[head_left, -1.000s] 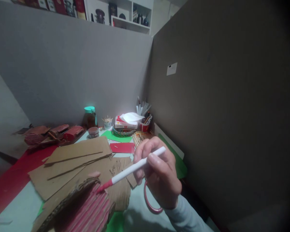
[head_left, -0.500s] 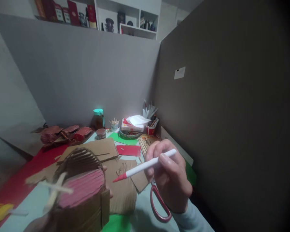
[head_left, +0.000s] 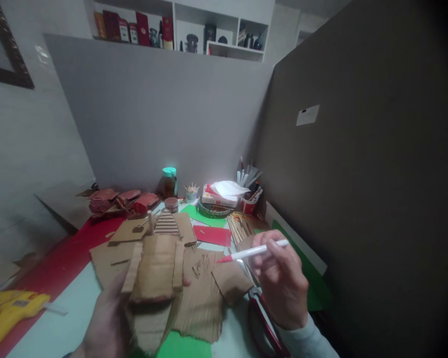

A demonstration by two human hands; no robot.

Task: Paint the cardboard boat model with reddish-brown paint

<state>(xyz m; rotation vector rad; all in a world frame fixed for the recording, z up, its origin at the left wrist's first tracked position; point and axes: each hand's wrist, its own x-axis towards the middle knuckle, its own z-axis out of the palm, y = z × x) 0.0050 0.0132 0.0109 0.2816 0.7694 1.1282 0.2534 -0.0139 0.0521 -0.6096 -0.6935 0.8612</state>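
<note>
Two items are in my grips. My left hand is closed around the cardboard model, held up above the near edge of the counter, its long axis running near to far, with the ribbed end and a small peg pointing away from me. My right hand pinches the white marker between thumb and fingers. The marker lies almost level, its long axis left to right, red tip toward the model. Tip and model are apart; the model lies to the left of the tip, across a gap over the loose cardboard sheets. The right hand is the nearer to that gap. Red-handled scissors lie on the counter beneath my right wrist. A yellow glue gun rests at the near left, well apart.
</note>
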